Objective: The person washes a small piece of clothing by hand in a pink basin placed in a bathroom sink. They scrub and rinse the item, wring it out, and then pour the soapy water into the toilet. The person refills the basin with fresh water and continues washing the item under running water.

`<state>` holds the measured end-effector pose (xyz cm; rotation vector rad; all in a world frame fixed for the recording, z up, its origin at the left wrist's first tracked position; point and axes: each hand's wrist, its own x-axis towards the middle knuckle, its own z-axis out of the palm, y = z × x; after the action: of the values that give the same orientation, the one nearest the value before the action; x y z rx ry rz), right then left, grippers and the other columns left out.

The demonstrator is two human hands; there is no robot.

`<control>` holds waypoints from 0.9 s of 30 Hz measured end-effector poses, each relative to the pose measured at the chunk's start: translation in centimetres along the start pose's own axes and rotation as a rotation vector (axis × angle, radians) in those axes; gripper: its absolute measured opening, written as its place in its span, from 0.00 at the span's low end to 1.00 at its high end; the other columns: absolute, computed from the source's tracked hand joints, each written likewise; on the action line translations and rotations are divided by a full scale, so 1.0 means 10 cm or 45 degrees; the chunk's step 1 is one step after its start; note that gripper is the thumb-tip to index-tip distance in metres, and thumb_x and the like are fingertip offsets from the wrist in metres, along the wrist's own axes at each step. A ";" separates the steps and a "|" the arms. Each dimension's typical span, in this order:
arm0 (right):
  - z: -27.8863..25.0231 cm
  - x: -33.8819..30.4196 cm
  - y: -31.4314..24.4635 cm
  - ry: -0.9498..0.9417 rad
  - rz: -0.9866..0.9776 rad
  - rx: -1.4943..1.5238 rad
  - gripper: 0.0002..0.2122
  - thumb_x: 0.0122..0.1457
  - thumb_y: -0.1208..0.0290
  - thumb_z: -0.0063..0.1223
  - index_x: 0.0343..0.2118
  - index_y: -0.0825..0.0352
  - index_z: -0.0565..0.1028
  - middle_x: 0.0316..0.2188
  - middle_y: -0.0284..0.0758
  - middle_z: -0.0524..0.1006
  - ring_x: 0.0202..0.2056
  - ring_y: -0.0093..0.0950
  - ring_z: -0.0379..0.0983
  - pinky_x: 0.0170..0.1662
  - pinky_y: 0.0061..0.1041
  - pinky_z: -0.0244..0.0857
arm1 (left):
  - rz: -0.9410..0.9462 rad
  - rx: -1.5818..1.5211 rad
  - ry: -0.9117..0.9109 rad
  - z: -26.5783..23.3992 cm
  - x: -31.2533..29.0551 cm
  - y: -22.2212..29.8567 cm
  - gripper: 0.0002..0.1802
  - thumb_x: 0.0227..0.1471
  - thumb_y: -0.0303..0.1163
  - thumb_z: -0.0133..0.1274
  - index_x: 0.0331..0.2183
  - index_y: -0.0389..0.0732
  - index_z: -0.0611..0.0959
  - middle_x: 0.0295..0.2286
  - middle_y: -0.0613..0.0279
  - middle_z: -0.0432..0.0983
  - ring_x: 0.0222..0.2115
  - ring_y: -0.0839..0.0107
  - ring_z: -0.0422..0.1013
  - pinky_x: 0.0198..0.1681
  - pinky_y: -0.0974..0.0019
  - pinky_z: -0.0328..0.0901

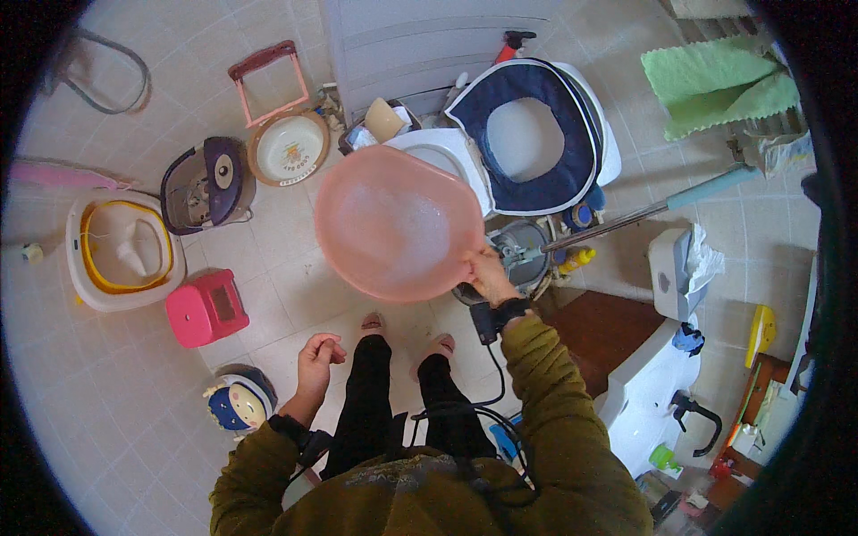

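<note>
Pinching a smooth, rounded pink plastic basin point(338, 213) are the right fingers point(473, 263), the left fingers point(328, 343) loosely curled.

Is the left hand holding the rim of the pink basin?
No, only the right hand grips the pink basin, while the left hand is apart from it.

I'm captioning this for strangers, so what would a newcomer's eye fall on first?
Probably the big pink basin near the center, foamy inside, its rim gripped by the right hand. Next, perhaps, the toilet's dark blue seat cover, raised just beyond it to the right. The bright pink stool stands out on the floor at left.
</note>
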<state>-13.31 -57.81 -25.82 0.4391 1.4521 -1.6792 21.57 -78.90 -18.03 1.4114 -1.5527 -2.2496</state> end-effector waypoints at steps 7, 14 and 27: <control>-0.16 0.49 -0.57 0.359 -0.559 -0.969 0.18 0.57 0.76 0.51 0.52 0.64 0.72 0.37 0.40 0.78 0.34 0.37 0.76 0.35 0.34 0.71 | -0.018 -0.066 -0.035 0.07 -0.09 -0.17 0.09 0.63 0.31 0.46 0.37 0.39 0.80 0.24 0.62 0.76 0.26 0.74 0.73 0.32 0.69 0.70; 0.55 0.46 -1.30 0.474 -1.048 -1.936 0.27 0.58 0.71 0.49 0.63 0.54 0.62 0.59 0.50 0.66 0.48 0.52 0.73 0.47 0.45 0.70 | -0.019 -0.065 -0.006 0.06 -0.10 -0.16 0.09 0.63 0.32 0.46 0.37 0.39 0.80 0.24 0.61 0.77 0.24 0.74 0.73 0.31 0.70 0.69; 1.24 0.14 -1.61 0.156 -1.551 -2.637 0.30 0.58 0.71 0.49 0.64 0.44 0.61 0.69 0.40 0.51 0.48 0.59 0.72 0.49 0.47 0.72 | -0.030 -0.155 -0.011 0.11 -0.12 -0.19 0.09 0.63 0.32 0.46 0.38 0.40 0.79 0.25 0.61 0.76 0.25 0.73 0.72 0.28 0.70 0.66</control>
<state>-23.46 -70.42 -13.44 -1.6916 2.7651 0.1046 22.32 -76.55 -18.64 1.3963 -1.3822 -2.3220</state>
